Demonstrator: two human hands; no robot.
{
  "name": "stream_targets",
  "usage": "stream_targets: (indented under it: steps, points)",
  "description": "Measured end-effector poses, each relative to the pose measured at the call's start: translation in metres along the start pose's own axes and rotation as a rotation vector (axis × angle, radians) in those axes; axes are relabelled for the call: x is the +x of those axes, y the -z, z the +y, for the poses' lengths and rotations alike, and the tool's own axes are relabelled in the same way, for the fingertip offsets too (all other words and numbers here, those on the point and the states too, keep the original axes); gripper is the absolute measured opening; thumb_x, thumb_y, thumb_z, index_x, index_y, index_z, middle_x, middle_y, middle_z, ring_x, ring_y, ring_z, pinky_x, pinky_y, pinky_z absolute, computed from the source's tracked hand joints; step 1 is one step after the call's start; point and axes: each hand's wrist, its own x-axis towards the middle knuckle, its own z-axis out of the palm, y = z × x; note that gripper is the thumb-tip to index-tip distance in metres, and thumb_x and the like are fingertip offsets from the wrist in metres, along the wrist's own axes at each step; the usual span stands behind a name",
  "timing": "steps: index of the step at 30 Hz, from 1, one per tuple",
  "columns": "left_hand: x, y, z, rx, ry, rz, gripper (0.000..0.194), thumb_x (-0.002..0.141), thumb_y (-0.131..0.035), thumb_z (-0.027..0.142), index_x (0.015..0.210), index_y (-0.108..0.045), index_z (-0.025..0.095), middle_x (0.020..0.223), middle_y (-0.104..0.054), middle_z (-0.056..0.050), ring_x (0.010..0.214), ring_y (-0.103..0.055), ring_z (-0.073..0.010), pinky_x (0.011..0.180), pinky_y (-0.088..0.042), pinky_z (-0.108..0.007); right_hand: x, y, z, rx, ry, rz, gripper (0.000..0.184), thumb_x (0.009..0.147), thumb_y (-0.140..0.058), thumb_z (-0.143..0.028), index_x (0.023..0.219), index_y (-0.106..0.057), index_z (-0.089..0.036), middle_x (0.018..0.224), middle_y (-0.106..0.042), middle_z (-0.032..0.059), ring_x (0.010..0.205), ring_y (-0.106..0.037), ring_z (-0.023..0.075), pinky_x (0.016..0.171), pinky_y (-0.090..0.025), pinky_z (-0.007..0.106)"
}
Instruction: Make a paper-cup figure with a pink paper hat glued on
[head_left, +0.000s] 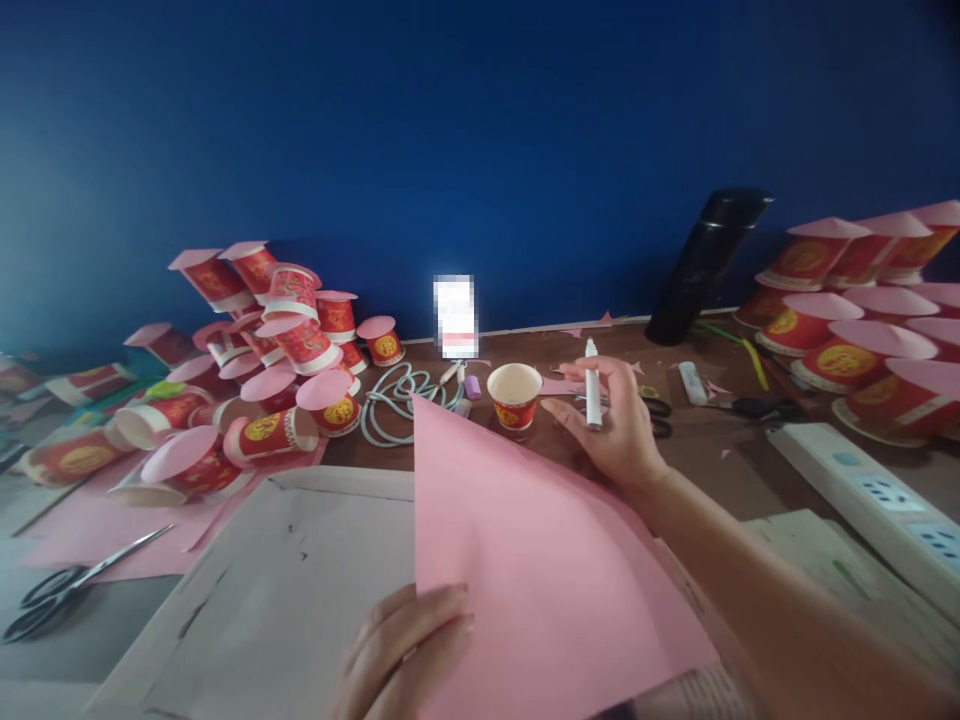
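My left hand (pixel 412 640) grips the near left part of a large pink paper sheet (pixel 517 560), its fingers lying over the front and the thumb hidden. The sheet is raised at a tilt. Beyond it, my right hand (pixel 619 420) has a slim white marker (pixel 593 395) lodged upright among its fingers. Thumb and index finger of that hand spread toward a red paper cup (pixel 516 412) with a gold emblem. The cup stands upright, mouth up, just left of the fingertips and apart from them.
Red cups with pink paper tops pile up at left (pixel 289 340) and right (pixel 832 355). Scissors (pixel 79 580), a coiled cable (pixel 397 405), a leaning black bottle (pixel 701 265) and a white power strip (pixel 874 500) lie around. A grey-white board (pixel 300 590) is in front.
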Motion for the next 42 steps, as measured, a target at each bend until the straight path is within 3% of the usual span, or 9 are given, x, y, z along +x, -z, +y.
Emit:
stream_targets:
  steps: [2,5,11,17,22,27,31,36,42]
  points:
    - [-0.007,-0.005,-0.007,-0.007,-0.066,-0.106,0.04,0.091,-0.047,0.044,0.115,-0.064,0.016,0.102,-0.071,-0.011,0.103,-0.065,-0.0218,0.086,-0.055,-0.032,0.001,-0.002,-0.003,-0.042,0.053,-0.014,0.045,0.076,-0.071,-0.044,0.111,-0.05,-0.025,0.11,-0.064,0.0067,0.085,-0.067,0.0195,0.074,-0.053,0.032]
    - [-0.012,-0.015,-0.008,-0.003,0.031,-0.04,0.042,0.088,-0.05,0.046,0.115,-0.062,0.016,0.105,-0.069,-0.013,0.104,-0.064,-0.0244,0.083,-0.055,-0.035,0.002,-0.006,-0.005,-0.113,0.092,-0.13,0.04,0.08,-0.068,-0.042,0.112,-0.051,-0.025,0.104,-0.065,0.0051,0.069,-0.064,0.0156,0.063,-0.05,0.028]
    - [-0.007,-0.028,0.001,-0.055,0.138,0.001,0.047,0.081,-0.057,0.05,0.115,-0.061,0.018,0.106,-0.066,-0.014,0.101,-0.063,-0.0267,0.08,-0.054,-0.036,0.0,-0.015,-0.003,-0.161,0.004,-0.316,0.025,0.088,-0.056,-0.036,0.11,-0.051,-0.025,0.107,-0.064,0.0053,0.089,-0.064,0.0194,0.079,-0.049,0.031]
    - [0.001,-0.016,-0.008,-0.054,0.115,-0.12,0.053,0.078,-0.059,0.056,0.116,-0.061,0.02,0.096,-0.062,-0.01,0.084,-0.064,-0.0204,0.07,-0.053,-0.028,0.008,-0.001,0.008,-0.291,-0.04,-0.046,0.019,0.089,-0.053,-0.038,0.1,-0.054,-0.023,0.105,-0.063,0.0086,0.098,-0.061,0.0218,0.089,-0.046,0.034]
    - [0.03,-0.006,-0.025,0.025,0.011,-0.162,0.046,0.092,-0.042,0.047,0.126,-0.059,0.02,0.092,-0.062,-0.008,0.08,-0.062,-0.0153,0.068,-0.052,-0.024,0.015,0.021,0.021,-0.361,-0.109,0.21,0.023,0.087,-0.053,-0.039,0.102,-0.055,-0.021,0.104,-0.062,0.0111,0.096,-0.061,0.0238,0.085,-0.048,0.036]
    - [0.093,-0.02,-0.033,0.166,-0.112,-0.005,0.036,0.089,-0.051,0.015,0.123,-0.06,0.023,0.09,-0.06,-0.003,0.08,-0.06,-0.0104,0.07,-0.049,-0.02,0.017,0.032,0.037,-0.378,-0.147,0.328,0.028,0.086,-0.052,-0.036,0.108,-0.053,-0.019,0.109,-0.06,0.0114,0.094,-0.063,0.0229,0.083,-0.049,0.035]
    - [0.146,-0.037,-0.031,0.173,-0.211,0.308,0.038,0.083,-0.062,0.012,0.119,-0.063,0.024,0.087,-0.057,-0.001,0.077,-0.059,-0.0089,0.07,-0.049,-0.02,0.019,0.035,0.045,-0.379,-0.21,0.4,0.029,0.082,-0.056,-0.038,0.105,-0.054,-0.021,0.102,-0.063,0.0066,0.088,-0.063,0.0212,0.081,-0.048,0.034]
    - [0.156,-0.051,-0.026,0.1,-0.223,0.451,0.045,0.081,-0.064,0.011,0.123,-0.061,0.025,0.088,-0.054,0.0,0.074,-0.057,-0.0088,0.067,-0.049,-0.022,0.022,0.044,0.043,-0.372,-0.286,0.45,0.028,0.083,-0.055,-0.04,0.104,-0.052,-0.021,0.105,-0.063,0.0098,0.089,-0.063,0.0218,0.08,-0.047,0.031]
    - [0.087,-0.044,-0.028,0.188,-0.25,-0.046,0.035,0.093,-0.041,0.013,0.121,-0.06,0.02,0.084,-0.06,-0.002,0.073,-0.059,-0.0099,0.066,-0.047,-0.022,0.023,0.047,0.036,-0.374,-0.123,0.484,0.021,0.084,-0.056,-0.032,0.1,-0.051,-0.019,0.107,-0.062,0.0144,0.097,-0.064,0.0212,0.087,-0.046,0.027]
